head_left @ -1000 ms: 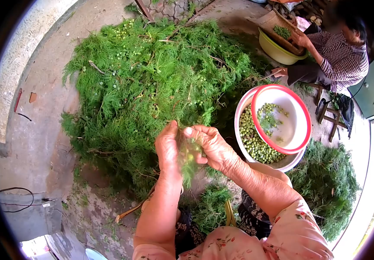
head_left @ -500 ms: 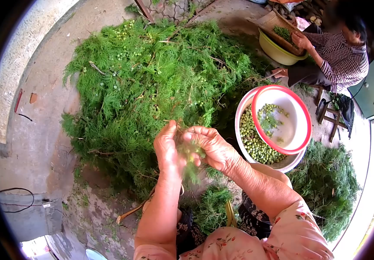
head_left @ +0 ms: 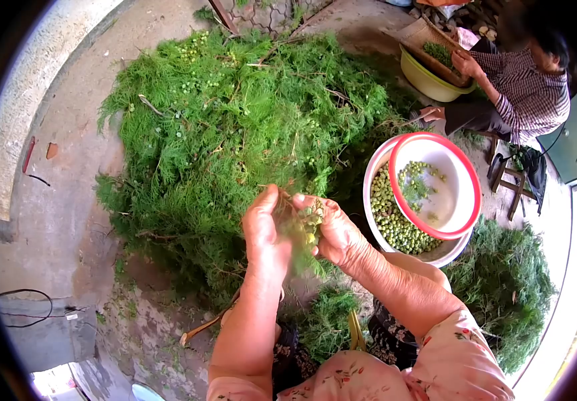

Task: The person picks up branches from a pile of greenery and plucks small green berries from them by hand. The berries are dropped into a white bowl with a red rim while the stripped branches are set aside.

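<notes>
Head view, and the action sits just left of the red-rimmed bowl (head_left: pixel 452 200). The left hand (head_left: pixel 265 230) is clamped round the stem of a feathery sprig (head_left: pixel 305 227), thumb up. The right hand (head_left: pixel 338 230) pinches the cluster of pale green pods at the sprig's top, fingers curled over them. It looks like the stripping step: pods coming off the stalk, none yet dropped.

The sprig hangs between both hands, above the lap and just beside the bowl, with the great heap of greenery (head_left: pixel 235 120) spread out beyond it. The bowl rests tilted in a white basin (head_left: pixel 366 190) holding picked pods (head_left: pixel 395 227).

The next move calls for a firm pull with the right hand while the left anchors the stem, then a short carry rightward to the bowl. Far beyond the bowl, another person (head_left: pixel 529 87) works over a yellow-green tub (head_left: pixel 428 83).
</notes>
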Motion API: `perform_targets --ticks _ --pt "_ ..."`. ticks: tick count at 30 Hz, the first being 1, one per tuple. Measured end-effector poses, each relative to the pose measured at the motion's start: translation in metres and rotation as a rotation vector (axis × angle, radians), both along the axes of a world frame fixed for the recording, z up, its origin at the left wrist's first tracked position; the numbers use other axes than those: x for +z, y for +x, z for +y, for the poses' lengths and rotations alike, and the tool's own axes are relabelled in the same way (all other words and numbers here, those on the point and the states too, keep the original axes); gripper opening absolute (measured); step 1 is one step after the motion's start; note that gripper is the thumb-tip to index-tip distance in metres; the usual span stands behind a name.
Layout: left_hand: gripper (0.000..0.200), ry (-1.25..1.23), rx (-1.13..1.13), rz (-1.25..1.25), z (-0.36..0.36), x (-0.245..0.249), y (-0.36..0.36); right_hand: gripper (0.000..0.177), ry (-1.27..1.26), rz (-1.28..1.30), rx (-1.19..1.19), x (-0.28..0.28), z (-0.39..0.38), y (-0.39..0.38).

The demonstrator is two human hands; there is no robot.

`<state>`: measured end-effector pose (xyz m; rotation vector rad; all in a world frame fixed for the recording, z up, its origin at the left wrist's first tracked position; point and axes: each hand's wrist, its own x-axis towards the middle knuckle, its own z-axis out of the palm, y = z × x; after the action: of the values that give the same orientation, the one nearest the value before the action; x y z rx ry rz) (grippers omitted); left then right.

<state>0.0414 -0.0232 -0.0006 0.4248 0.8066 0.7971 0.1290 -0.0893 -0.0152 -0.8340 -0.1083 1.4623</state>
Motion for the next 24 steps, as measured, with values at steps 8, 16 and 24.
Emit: perform_targets --ticks 8,16,24 --pt "0.031 0.284 -0.109 0.038 0.0 0.009 -0.01 0.034 -0.074 0.014 0.081 0.007 0.004 0.031" --pt "0.035 1.794 -0.134 0.907 0.012 0.011 -0.003 0.03 -0.092 0.076 0.147 0.006 0.002 0.041" --pt "0.031 1.485 -0.264 0.593 0.003 0.004 -0.006 0.028 -0.1 -0.201 0.153 0.029 -0.008 0.048"
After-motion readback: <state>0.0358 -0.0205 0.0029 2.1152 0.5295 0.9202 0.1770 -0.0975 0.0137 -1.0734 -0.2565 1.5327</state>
